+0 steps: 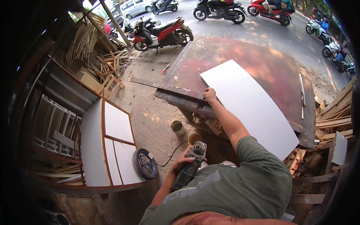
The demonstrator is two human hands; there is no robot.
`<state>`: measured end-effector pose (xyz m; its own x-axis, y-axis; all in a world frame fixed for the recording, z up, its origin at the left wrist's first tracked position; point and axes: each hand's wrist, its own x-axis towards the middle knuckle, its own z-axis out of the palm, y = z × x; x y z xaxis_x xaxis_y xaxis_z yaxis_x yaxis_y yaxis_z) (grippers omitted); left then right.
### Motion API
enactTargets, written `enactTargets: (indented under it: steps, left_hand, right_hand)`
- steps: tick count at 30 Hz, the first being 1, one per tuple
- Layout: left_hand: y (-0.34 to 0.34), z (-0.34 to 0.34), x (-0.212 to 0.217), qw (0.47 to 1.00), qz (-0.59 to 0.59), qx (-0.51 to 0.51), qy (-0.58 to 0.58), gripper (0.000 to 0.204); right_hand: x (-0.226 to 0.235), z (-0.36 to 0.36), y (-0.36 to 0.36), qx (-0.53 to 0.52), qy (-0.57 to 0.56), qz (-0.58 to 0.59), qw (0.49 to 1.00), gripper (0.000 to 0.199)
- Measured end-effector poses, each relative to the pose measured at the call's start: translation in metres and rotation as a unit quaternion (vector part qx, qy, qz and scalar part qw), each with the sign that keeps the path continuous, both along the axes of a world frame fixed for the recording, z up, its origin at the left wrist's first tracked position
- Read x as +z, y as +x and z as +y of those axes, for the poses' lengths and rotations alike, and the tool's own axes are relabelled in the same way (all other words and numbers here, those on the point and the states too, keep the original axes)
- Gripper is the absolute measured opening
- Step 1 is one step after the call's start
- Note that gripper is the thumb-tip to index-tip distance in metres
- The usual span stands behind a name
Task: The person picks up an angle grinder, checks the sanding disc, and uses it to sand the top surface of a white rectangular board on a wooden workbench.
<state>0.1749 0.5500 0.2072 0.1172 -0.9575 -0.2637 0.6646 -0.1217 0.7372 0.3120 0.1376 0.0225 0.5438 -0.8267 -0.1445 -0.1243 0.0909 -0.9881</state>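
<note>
My left hand (181, 162) is wrapped round an angle grinder (187, 170), held close to my body with its gear head upward. A cord trails off to the left on the ground. At the near left part of a worn reddish-brown table (225, 50), my right hand (210, 94) is closed on a small dark piece, too small to name. Beside that hand lies a large white board (255, 108) with one curved side, reaching back to my right shoulder. A long dark strip (161, 85) juts past the table's left edge.
Two buckets (178, 128) stand on the ground by the table. A wheel with a blue rim (145, 164) leans on a white-panelled cabinet (118, 123) at left. Timber scraps (335, 122) lie to the right. A parked red motorbike (165, 33) stands beyond, near a road with riders.
</note>
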Motion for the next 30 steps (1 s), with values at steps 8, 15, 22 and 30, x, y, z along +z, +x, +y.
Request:
enactTargets:
  steps: [8,15,22,30]
  left_hand:
    - [0.109,-0.075,-0.005,0.995,-0.021,-0.099,0.005,0.077]
    - [0.118,-0.137,-0.042,0.968,0.024,-0.240,0.072,0.084]
    - [0.031,-0.229,-0.025,0.904,-0.008,-0.417,0.098,0.085]
    - [-0.081,-0.264,-0.048,0.902,-0.045,-0.409,0.132,0.088]
  right_hand:
    - [0.042,-0.071,0.036,-0.065,-0.212,0.073,0.972,0.061]
    - [0.107,0.070,-0.252,-0.226,-0.417,0.174,0.863,0.048]
    - [-0.010,0.167,-0.557,-0.576,0.023,0.218,0.788,0.061]
    - [-0.036,0.163,-0.522,-0.444,0.194,-0.144,0.863,0.062]
